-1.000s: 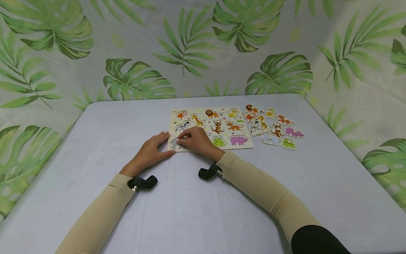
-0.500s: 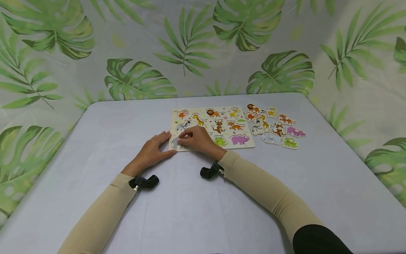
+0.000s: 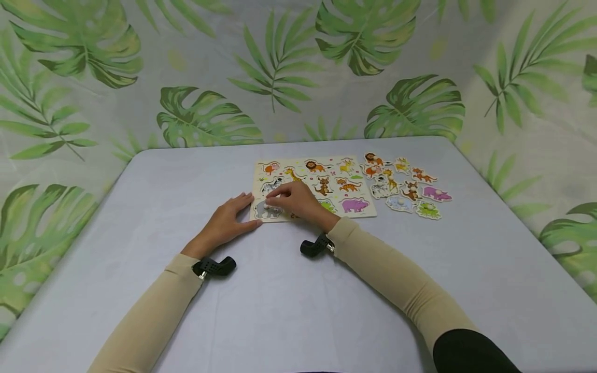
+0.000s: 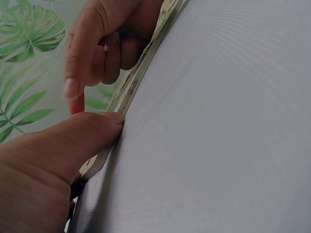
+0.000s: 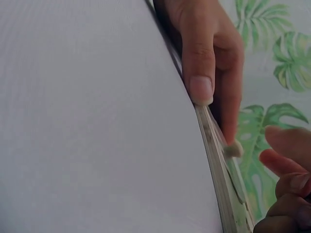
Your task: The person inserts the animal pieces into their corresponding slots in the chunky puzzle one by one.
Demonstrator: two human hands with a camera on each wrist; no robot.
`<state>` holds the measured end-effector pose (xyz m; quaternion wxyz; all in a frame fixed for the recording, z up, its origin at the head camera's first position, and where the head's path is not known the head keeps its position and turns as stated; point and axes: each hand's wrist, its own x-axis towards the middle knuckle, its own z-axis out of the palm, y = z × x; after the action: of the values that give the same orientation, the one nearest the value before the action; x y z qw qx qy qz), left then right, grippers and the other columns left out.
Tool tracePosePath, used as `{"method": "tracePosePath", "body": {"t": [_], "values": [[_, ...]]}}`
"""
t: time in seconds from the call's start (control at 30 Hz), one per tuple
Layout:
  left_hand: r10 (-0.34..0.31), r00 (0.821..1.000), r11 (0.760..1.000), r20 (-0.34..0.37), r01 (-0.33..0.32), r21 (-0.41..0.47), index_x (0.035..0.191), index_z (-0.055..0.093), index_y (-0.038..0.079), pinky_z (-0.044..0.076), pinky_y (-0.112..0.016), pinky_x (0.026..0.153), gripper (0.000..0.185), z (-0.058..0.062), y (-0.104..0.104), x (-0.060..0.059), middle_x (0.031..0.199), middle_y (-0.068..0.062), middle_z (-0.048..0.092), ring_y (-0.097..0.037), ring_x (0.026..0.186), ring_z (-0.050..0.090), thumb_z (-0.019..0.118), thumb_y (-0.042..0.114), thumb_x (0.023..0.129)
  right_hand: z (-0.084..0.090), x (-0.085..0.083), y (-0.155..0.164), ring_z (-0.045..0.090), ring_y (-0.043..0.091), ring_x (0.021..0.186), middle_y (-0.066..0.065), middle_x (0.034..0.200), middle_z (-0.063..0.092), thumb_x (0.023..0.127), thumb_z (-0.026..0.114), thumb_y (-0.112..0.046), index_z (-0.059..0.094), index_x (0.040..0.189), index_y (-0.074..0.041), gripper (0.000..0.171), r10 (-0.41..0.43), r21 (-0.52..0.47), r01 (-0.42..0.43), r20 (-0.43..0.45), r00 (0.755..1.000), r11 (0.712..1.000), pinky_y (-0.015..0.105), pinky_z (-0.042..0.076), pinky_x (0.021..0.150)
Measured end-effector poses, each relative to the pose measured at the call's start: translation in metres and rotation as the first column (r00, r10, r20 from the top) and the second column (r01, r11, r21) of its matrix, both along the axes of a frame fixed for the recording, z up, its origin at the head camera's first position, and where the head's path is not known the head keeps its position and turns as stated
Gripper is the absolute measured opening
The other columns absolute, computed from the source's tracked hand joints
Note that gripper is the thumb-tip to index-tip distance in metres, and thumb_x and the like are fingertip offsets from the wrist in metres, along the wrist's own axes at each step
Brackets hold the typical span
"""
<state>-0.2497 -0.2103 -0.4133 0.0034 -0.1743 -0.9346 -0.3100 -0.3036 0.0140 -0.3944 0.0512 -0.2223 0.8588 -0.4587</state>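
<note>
— Looking at the near left corner of the flat wooden animal puzzle board point(image 3: 313, 187), what does the right hand point(image 3: 298, 201) hold?

— Its fingertips pinch the small pale knob of the grey elephant puzzle piece point(image 3: 268, 209), which lies at that corner of the board; the right thumb presses the board's near edge point(image 5: 214, 145).

— And the left hand point(image 3: 226, 224)?

— It lies relaxed on the pale grey table point(image 3: 280, 311), fingers nearly straight, thumb tip against the board's edge point(image 4: 104, 158), grasping nothing.

— Anything beside the board?

— A cluster of loose cut-out animal pieces point(image 3: 404, 184) lies on the table just right of it, among them a purple hippo point(image 3: 436, 194) and a green frog point(image 3: 427, 210).
</note>
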Motion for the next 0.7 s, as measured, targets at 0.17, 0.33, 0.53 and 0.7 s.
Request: {"method": "tracePosePath", "body": {"t": [0.17, 0.33, 0.53, 0.7], "values": [[0.006, 1.000, 1.000, 0.014, -0.006, 0.000, 0.148, 0.037, 0.008, 0.019, -0.053, 0.116, 0.078, 0.000, -0.002, 0.002, 0.155, -0.007, 0.032, -0.029, 0.145, 0.022, 0.069, 0.044, 0.087, 0.004, 0.000, 0.002, 0.045, 0.012, 0.066, -0.001, 0.081, 0.065, 0.085, 0.075, -0.036, 0.078, 0.098, -0.021, 0.020, -0.005, -0.031, 0.005, -0.002, 1.000, 1.000, 0.024, 0.035, 0.057], [0.006, 1.000, 1.000, 0.012, -0.006, 0.008, 0.148, 0.038, 0.008, 0.020, -0.054, 0.116, 0.078, -0.003, 0.003, 0.001, 0.154, -0.009, 0.033, -0.032, 0.144, 0.023, 0.070, 0.044, 0.086, 0.004, -0.001, 0.009, 0.044, 0.014, 0.066, 0.001, 0.082, 0.064, 0.085, 0.074, -0.037, 0.078, 0.098, -0.020, 0.021, -0.013, -0.038, 0.014, 0.010, 1.000, 0.999, 0.025, 0.035, 0.057], [0.010, 1.000, 1.000, 0.012, -0.010, 0.005, 0.148, 0.039, 0.009, 0.021, -0.053, 0.116, 0.078, -0.004, 0.005, 0.001, 0.155, -0.008, 0.033, -0.033, 0.144, 0.023, 0.070, 0.045, 0.086, 0.005, -0.002, 0.015, 0.043, 0.013, 0.064, 0.001, 0.076, 0.061, 0.085, 0.074, -0.038, 0.078, 0.097, -0.022, 0.021, -0.006, -0.025, 0.006, 0.007, 1.000, 1.000, 0.024, 0.034, 0.056], [0.029, 1.000, 1.000, 0.008, -0.029, -0.003, 0.148, 0.039, 0.009, 0.021, -0.052, 0.116, 0.077, -0.002, 0.000, 0.000, 0.155, -0.006, 0.033, -0.030, 0.144, 0.023, 0.070, 0.044, 0.086, 0.011, -0.003, 0.020, 0.044, 0.014, 0.064, 0.003, 0.071, 0.058, 0.085, 0.073, -0.040, 0.078, 0.096, -0.021, 0.022, 0.000, -0.014, 0.000, -0.005, 1.000, 1.000, 0.025, 0.035, 0.056]]}}
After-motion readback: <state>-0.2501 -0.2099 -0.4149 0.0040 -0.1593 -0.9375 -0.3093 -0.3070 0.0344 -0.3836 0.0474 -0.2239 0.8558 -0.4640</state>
